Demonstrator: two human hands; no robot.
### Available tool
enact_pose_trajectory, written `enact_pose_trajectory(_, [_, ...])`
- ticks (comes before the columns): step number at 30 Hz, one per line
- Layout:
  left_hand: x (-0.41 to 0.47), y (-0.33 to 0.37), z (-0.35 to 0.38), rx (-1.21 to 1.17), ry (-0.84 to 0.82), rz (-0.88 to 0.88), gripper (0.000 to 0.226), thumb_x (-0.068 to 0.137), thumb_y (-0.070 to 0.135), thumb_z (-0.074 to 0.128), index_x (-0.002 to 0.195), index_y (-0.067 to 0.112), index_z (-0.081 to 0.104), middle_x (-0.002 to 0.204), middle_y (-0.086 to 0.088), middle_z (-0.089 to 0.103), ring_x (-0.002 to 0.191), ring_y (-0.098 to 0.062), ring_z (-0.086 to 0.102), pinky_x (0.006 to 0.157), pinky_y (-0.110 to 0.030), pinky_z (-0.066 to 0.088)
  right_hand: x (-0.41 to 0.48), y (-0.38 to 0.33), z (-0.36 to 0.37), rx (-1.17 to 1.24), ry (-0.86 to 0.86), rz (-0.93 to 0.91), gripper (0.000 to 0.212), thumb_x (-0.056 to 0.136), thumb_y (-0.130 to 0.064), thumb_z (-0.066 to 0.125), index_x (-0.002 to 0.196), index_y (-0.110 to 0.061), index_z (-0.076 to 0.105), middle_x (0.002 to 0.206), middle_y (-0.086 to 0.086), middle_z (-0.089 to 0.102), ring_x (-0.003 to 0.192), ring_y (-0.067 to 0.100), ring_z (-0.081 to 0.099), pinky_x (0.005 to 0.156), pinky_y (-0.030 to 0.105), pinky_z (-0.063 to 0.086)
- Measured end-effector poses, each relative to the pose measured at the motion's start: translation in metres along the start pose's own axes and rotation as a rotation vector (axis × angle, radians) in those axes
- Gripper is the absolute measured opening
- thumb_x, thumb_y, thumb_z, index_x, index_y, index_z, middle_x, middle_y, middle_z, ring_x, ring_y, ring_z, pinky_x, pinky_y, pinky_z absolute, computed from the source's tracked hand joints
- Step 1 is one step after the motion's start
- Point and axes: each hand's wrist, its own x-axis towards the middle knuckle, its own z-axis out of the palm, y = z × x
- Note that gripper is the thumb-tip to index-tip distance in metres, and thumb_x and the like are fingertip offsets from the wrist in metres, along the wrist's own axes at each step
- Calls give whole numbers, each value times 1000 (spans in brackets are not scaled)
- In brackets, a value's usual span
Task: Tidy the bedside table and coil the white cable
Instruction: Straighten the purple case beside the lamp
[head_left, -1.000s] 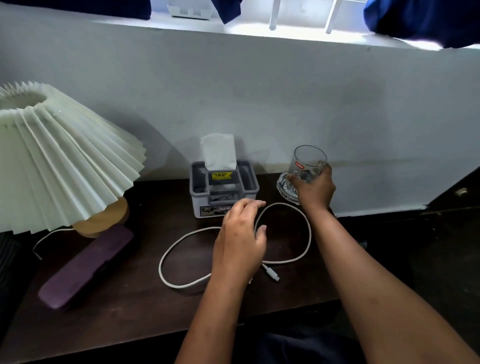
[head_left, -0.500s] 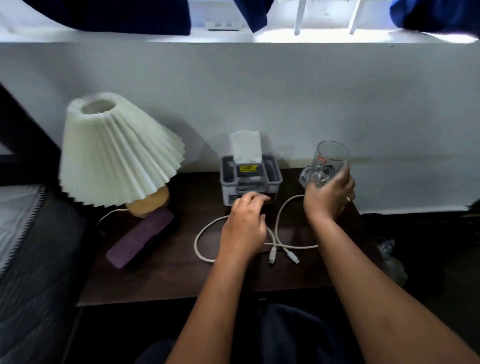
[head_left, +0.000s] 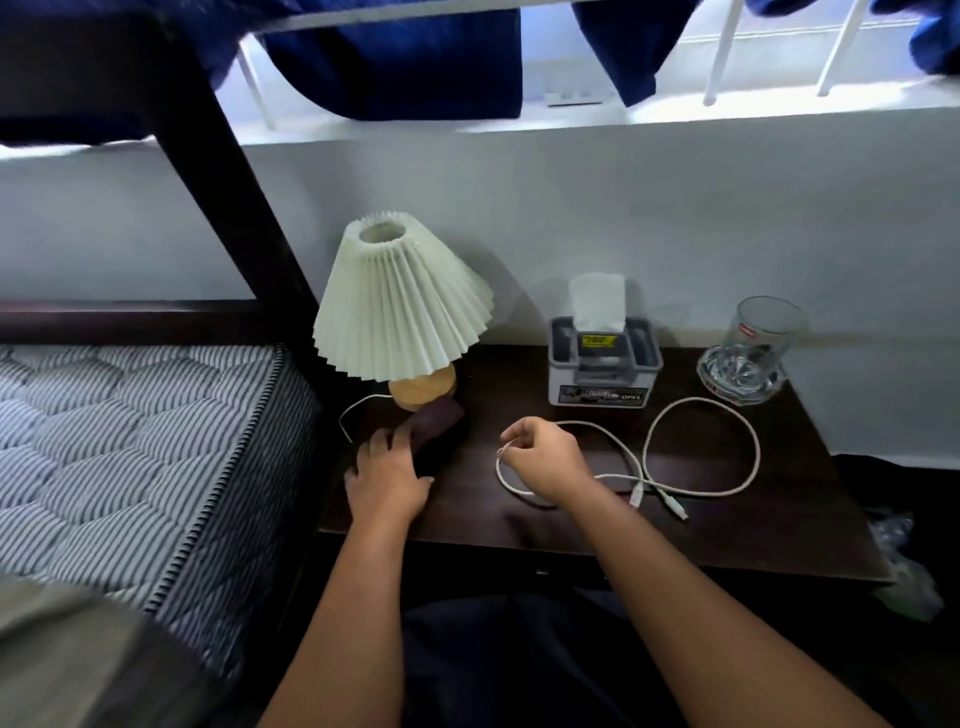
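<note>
White cable (head_left: 701, 452) sprawls in loose crossed loops over the dark surface (head_left: 779, 530), right of centre. The right hand (head_left: 545, 457) pinches its left bend; the left hand (head_left: 387, 470) lies open on the purple case (head_left: 439, 418) near the lamp (head_left: 400, 312). Best gather even loops, untwisting the crossing first.

bare bedside table (head_left: 810, 525) front right, white cable (head_left: 748, 447) looped mid-table

Single head-worn view, forward and down, close over the bedside table (head_left: 597, 535).
</note>
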Motion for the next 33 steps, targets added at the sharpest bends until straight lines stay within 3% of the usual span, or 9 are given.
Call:
enact_pose_trajectory(5, [9, 3, 11, -4, 30, -31, 77, 80, 26, 66, 142, 29, 21, 145, -9, 30, 132, -35, 26, 98, -52, 39, 5, 4, -3, -26, -42, 24, 6, 82, -18, 60, 86, -22, 60, 87, -2, 62, 86, 14, 56, 73, 20, 37])
enact_pose_trajectory(9, [9, 9, 14, 85, 79, -89, 71, 83, 20, 60, 141, 29, 21, 135, -11, 43, 125, -34, 33, 91, -47, 41, 11, 9, -5, -70, -54, 23, 6, 81, -18, 60, 84, -23, 62, 86, -2, 63, 83, 13, 56, 61, 20, 39])
enact_pose_trajectory(12, [8, 20, 14, 40, 36, -129, 66, 82, 25, 60, 138, 25, 24, 128, -15, 47, 121, -35, 35, 88, -45, 42, 18, 11, -8, -38, -24, 21, 8, 81, -15, 61, 84, -22, 62, 88, 1, 64, 84, 13, 56, 72, 19, 36])
enact_pose_trajectory(16, [12, 50, 9, -464, -163, -250, 50, 87, 39, 53, 129, 18, 37, 124, -15, 54, 119, -36, 45, 94, -38, 39, 23, 13, -8, 122, -12, 63, 24, 85, -21, 62, 108, -15, 60, 94, 4, 60, 82, 18, 55, 67, 27, 42])
enact_pose_trajectory(19, [10, 76, 8, -1192, -419, -381, 39, 93, 36, 46, 123, 11, 50, 107, -15, 62, 95, -31, 61, 71, -33, 50, 21, 10, -8, 376, -108, 148, 36, 91, -30, 55, 125, -26, 46, 108, 5, 59, 83, 19, 57, 62, 28, 46])
enact_pose_trajectory(22, [12, 83, 10, -1487, -524, -458, 35, 97, 35, 38, 115, 10, 55, 92, -14, 65, 73, -27, 64, 53, -32, 52, 21, 10, -8, 611, -199, 162, 40, 92, -27, 53, 127, -40, 37, 112, 1, 62, 84, 16, 63, 63, 32, 53])
enact_pose_trajectory(26, [22, 86, 18, -1505, -408, -464, 28, 98, 33, 35, 98, 14, 57, 92, -13, 63, 81, -27, 63, 58, -37, 56, 29, 15, -6, 576, -201, 63, 69, 86, -14, 63, 140, -38, 28, 120, -1, 60, 104, 18, 62, 78, 38, 51])
enact_pose_trajectory(28, [26, 89, 25, -1463, -293, -441, 27, 98, 31, 38, 104, 13, 58, 95, -12, 65, 83, -25, 64, 56, -35, 56, 35, 16, -4, 506, -176, 10, 77, 83, -10, 67, 144, -32, 25, 127, 1, 56, 107, 14, 60, 82, 33, 53])
enact_pose_trajectory(33, [39, 97, 39, -1281, -25, -400, 34, 90, 16, 56, 124, 18, 55, 119, -10, 64, 104, -25, 63, 93, -45, 52, 60, 17, 0, 236, 19, -122, 65, 82, -12, 68, 140, -17, 40, 135, 8, 55, 120, 16, 54, 106, 31, 41])
